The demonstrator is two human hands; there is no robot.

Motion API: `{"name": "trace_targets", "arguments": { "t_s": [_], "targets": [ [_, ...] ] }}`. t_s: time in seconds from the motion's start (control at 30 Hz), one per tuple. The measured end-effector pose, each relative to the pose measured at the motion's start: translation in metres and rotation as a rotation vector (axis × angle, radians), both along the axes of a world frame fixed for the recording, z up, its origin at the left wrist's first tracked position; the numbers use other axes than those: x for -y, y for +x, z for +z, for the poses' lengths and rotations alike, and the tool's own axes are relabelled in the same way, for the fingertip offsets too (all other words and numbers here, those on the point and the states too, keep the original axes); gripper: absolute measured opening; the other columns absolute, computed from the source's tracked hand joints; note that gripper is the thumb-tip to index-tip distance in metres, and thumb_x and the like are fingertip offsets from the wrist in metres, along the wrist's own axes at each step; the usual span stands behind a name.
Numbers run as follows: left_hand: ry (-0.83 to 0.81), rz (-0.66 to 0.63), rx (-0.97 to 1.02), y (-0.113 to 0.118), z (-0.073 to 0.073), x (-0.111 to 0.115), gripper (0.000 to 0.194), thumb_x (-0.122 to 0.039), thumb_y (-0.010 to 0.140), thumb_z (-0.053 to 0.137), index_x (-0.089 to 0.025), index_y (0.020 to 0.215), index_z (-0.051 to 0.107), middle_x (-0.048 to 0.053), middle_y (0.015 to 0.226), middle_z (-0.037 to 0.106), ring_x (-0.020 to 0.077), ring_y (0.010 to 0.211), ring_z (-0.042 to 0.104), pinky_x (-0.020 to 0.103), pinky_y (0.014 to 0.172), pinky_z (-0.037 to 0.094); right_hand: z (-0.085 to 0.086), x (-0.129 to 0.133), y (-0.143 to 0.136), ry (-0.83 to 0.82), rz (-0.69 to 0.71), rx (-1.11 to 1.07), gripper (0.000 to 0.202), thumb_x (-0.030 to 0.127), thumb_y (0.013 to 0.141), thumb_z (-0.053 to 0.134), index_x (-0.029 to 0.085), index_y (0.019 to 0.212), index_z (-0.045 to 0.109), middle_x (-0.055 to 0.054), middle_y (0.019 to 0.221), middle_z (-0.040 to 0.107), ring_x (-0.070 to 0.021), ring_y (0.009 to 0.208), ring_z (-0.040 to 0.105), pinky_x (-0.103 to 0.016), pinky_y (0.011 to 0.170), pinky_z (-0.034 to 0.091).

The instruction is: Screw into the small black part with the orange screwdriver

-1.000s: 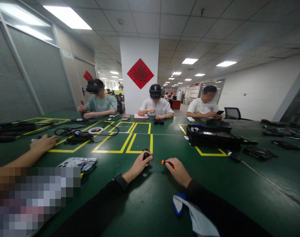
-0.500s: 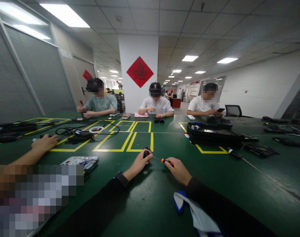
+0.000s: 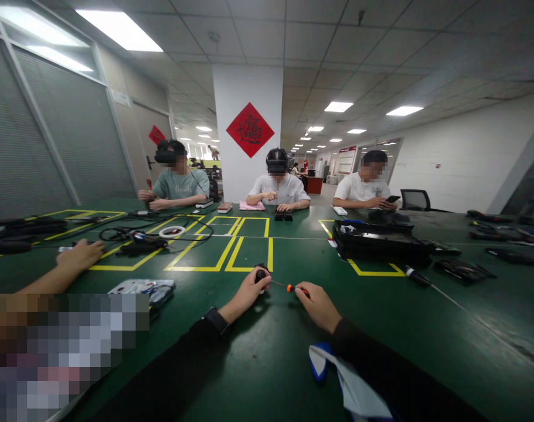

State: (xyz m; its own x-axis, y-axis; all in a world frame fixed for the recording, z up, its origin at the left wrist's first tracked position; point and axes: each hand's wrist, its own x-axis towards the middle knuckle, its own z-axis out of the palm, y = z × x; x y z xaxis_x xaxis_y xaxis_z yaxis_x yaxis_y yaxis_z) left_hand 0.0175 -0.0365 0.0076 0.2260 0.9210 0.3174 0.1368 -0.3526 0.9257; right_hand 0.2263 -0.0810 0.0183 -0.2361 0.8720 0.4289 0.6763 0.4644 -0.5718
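Note:
Near the middle of the green table [image 3: 258, 363], my left hand [image 3: 248, 291] is closed round a small black object [image 3: 261, 274], partly hidden by the fingers. My right hand [image 3: 317, 305] grips a screwdriver [image 3: 292, 288] with an orange and black handle. Its thin shaft points left and reaches the black object; whether the tip sits in a screw is too small to tell. A white and blue cloth [image 3: 354, 387] lies beside my right forearm.
A black casing [image 3: 381, 243] stands at the right, near a black-handled tool [image 3: 417, 276]. Cables [image 3: 135, 237] and a white ring [image 3: 172, 232] lie left, with a plastic bag [image 3: 143, 288] nearer. Another person's hand [image 3: 82, 255] rests at the left; three people sit opposite.
The view has shifted very slightly. Both my hands keep nearly the same place and hold, with the screwdriver still against the black object.

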Motion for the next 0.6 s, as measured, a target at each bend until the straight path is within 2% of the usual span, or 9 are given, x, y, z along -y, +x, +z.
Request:
{"name": "trace_targets", "arguments": {
  "t_s": [0.13,0.3,0.43,0.6],
  "targets": [
    [-0.030,0.001,0.015,0.0003,-0.0018,-0.0020,0.027,-0.040,0.072,0.051,-0.017,0.085,0.051,-0.001,0.071,0.053,0.0091,0.060,0.052,0.020,0.055,0.039,-0.0007,-0.0042,0.0027,0.024,0.007,-0.065,0.023,0.029,0.080,0.041,0.016,0.075,0.060,-0.004,0.075,0.059,-0.0143,0.072,0.053,-0.025,0.067,0.039],
    [-0.055,0.013,0.066,0.0016,-0.0030,-0.0037,0.028,-0.041,0.071,0.051,-0.016,0.085,0.051,-0.001,0.069,0.053,0.0085,0.058,0.051,0.020,0.054,0.040,-0.0030,-0.0027,0.0017,-0.063,0.093,-0.193,0.017,0.029,0.075,0.048,0.017,0.085,0.055,0.000,0.072,0.059,-0.0117,0.062,0.053,-0.023,0.062,0.040],
    [-0.050,0.008,0.058,0.0018,-0.0036,-0.0035,0.028,-0.041,0.071,0.052,-0.017,0.085,0.051,-0.001,0.069,0.054,0.0081,0.058,0.051,0.019,0.053,0.039,-0.0035,-0.0019,-0.0008,-0.046,0.093,-0.239,0.020,0.028,0.070,0.053,0.017,0.087,0.054,0.000,0.073,0.060,-0.0124,0.066,0.055,-0.024,0.064,0.041],
    [-0.035,0.021,0.047,0.0012,-0.0058,-0.0047,0.027,-0.040,0.071,0.052,-0.017,0.085,0.052,-0.001,0.070,0.054,0.0080,0.058,0.052,0.019,0.053,0.039,-0.0046,-0.0050,-0.0007,-0.126,0.023,-0.236,0.029,0.035,0.078,0.044,0.016,0.099,0.053,-0.001,0.068,0.060,-0.0131,0.064,0.056,-0.025,0.062,0.041]
  ]
}}
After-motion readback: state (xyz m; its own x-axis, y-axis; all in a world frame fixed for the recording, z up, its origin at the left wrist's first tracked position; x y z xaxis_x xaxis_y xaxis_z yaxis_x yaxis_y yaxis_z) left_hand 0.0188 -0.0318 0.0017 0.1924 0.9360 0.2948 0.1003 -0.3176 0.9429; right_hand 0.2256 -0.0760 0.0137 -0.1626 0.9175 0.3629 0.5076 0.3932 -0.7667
